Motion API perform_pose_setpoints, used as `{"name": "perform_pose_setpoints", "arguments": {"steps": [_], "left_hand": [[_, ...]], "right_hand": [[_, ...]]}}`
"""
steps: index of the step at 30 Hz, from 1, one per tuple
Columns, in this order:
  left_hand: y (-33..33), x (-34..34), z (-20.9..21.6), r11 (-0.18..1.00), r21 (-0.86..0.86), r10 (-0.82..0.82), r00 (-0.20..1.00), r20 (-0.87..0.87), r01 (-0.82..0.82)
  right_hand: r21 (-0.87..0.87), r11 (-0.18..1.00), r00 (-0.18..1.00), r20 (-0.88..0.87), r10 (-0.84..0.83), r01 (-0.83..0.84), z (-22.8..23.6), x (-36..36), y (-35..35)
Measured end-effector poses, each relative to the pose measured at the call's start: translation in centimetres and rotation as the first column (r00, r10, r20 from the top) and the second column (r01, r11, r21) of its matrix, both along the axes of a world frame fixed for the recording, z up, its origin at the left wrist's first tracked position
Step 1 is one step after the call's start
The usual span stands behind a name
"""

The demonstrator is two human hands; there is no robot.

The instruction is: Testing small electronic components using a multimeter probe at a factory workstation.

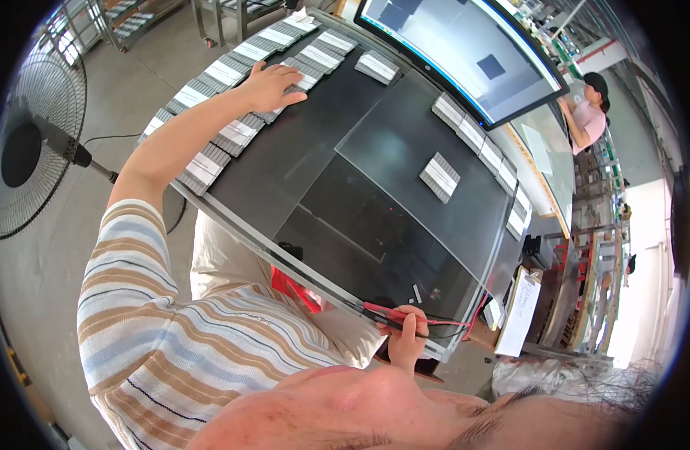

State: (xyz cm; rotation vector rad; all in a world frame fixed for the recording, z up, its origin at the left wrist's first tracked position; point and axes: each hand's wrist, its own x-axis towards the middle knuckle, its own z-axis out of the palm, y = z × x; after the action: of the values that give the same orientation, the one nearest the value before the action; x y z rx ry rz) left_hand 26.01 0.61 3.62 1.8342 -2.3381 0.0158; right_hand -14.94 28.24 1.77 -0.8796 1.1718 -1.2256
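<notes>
The left hand [270, 84] lies flat, palm down, with its fingers [291, 75] spread apart on a row of grey-and-white striped blocks [232, 135] lined along the far left edge of the dark surface [285, 172]. The hand grips nothing. The right hand [405, 330] sits at the near right corner of the surface, its fingers closed around two thin probes [386, 313], one red and one black, held side by side. The probe tips point left along the metal edge rail [285, 262]. A clear glass sheet [405, 150] rests on the surface, carrying one striped block [439, 177] near its middle. A large monitor [465, 52] stands beyond the surface, and a standing fan [34, 142] is on the floor to the left.
</notes>
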Motion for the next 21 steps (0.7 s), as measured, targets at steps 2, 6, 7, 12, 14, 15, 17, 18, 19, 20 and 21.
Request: {"name": "perform_pose_setpoints", "arguments": {"steps": [2,6,7,12,14,15,17,18,19,20,21], "left_hand": [[0.1,-0.1,0.2,0.999,-0.054,-0.001,1.0,0.014,0.002],[0.5,-3.0,0.1,0.97,-0.215,-0.11,0.994,0.021,0.112],[1.1,-4.3,0.7,0.959,-0.223,-0.181,0.984,0.003,0.177],[3.5,-10.9,1.9,0.853,-0.176,-0.508,0.86,-0.059,0.492],[2.9,-14.2,1.0,0.819,-0.168,-0.564,0.824,-0.061,0.548],[2.4,-15.9,0.5,0.802,-0.177,-0.587,0.807,-0.064,0.57],[1.0,-19.0,-0.2,0.776,-0.17,-0.626,0.774,-0.093,0.608],[0.6,-20.5,-0.3,0.787,-0.16,-0.614,0.783,-0.101,0.596],[0.1,-21.7,-0.4,0.797,-0.15,-0.601,0.792,-0.108,0.585],[-0.6,-22.9,-0.7,0.795,-0.15,-0.604,0.791,-0.102,0.588],[-1.1,-23.6,-0.8,0.793,-0.124,-0.608,0.789,-0.088,0.597]], "right_hand": [[0.019,1.0,1.0,0.015,-0.024,0.024,0.2,0.2,0.0],[0.029,0.992,0.989,0.077,-0.128,0.126,0.0,0.2,0.4],[0.059,0.983,0.981,0.079,-0.179,0.175,0.0,0.1,0.1],[-0.238,0.959,0.987,0.07,-0.143,0.156,3.9,-1.3,-4.3],[-0.29,0.939,0.983,0.04,-0.18,0.183,5.4,-2.1,-7.9],[-0.25,0.929,0.956,-0.04,-0.291,0.273,6.3,-1.8,-9.7],[-0.28,0.922,0.955,-0.057,-0.292,0.266,6.0,-3.0,-13.3],[-0.275,0.923,0.952,-0.069,-0.297,0.268,5.9,-3.2,-14.9],[-0.286,0.917,0.958,0.013,-0.287,0.279,5.2,-3.5,-16.1],[-0.294,0.909,0.956,0.099,-0.277,0.294,4.1,-4.1,-17.1],[-0.324,0.888,0.945,0.129,-0.301,0.327,3.1,-4.2,-17.5]]}}
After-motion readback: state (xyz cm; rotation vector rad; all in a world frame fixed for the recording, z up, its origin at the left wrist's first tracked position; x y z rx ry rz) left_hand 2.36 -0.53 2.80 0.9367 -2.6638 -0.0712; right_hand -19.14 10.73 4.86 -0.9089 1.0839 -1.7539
